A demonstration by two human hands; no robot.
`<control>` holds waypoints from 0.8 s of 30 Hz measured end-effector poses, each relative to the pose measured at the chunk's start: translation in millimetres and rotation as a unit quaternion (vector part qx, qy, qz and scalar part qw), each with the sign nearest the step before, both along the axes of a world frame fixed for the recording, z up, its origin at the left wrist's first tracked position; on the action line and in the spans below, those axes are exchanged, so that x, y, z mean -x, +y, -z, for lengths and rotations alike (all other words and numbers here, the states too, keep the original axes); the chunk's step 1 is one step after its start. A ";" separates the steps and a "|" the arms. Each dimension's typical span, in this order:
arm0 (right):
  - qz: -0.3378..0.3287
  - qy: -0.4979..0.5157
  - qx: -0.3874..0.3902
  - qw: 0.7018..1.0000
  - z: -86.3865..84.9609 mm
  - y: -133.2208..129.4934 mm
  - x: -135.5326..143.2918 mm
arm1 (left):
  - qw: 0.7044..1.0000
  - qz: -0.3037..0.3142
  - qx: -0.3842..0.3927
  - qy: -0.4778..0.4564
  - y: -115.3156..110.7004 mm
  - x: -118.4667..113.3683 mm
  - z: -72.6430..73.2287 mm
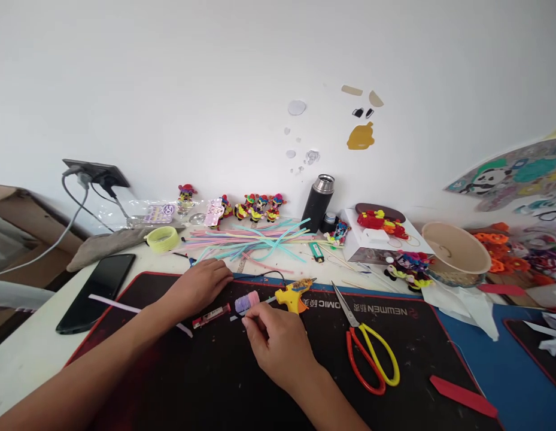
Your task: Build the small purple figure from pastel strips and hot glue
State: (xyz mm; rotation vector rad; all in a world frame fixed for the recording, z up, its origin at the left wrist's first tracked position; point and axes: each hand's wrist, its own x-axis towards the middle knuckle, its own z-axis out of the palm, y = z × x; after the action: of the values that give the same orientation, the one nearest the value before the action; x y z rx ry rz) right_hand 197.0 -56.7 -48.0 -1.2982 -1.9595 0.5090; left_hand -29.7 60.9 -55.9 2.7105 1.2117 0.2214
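My left hand (208, 282) is at the far edge of the black desk mat, beside a pile of pastel pipe cleaners (278, 236). Its fingers are bent and close together, and whatever lies under them is hidden. Nearer the middle of the mat, my right hand (280, 344) pinches thumb and forefinger together; what they grip is too small to make out. Just behind those fingertips lies a fuzzy purple-and-pink coil (247, 301). A yellow glue gun (293, 296) rests behind the right hand. Between the hands is a small red-and-white printed stick (211, 316).
Red-and-yellow-handled scissors (365, 344) lie open right of my right hand. A phone (97, 292) and yellow tape roll (163, 239) are left. Behind stand a black thermos (318, 203), several small dolls (260, 208) and a white box (362, 239); a beige bowl (457, 251) is right.
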 end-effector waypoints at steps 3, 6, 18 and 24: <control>-0.003 -0.014 0.009 1.000 -1.1 -0.2 0.1 | 1.000 -0.008 -0.018 -0.018 8.5 -5.8 -2.6; -0.003 -0.024 0.011 1.000 -1.9 -0.4 0.4 | 0.997 -0.020 -0.067 -0.044 23.5 -16.4 -6.8; -0.014 -0.071 0.014 0.997 -5.7 0.6 0.2 | 0.998 -0.009 0.008 0.059 109.2 -55.9 0.3; -0.022 -0.091 0.012 0.996 -6.1 0.0 2.0 | 0.997 0.039 0.043 0.041 114.8 -59.0 -6.0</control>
State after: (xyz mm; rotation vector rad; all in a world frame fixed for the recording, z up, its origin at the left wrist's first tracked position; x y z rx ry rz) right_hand 195.0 -56.8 -41.9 -1.3600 -2.1416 0.4494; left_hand 29.3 175.7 -50.0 2.7086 1.1072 0.0468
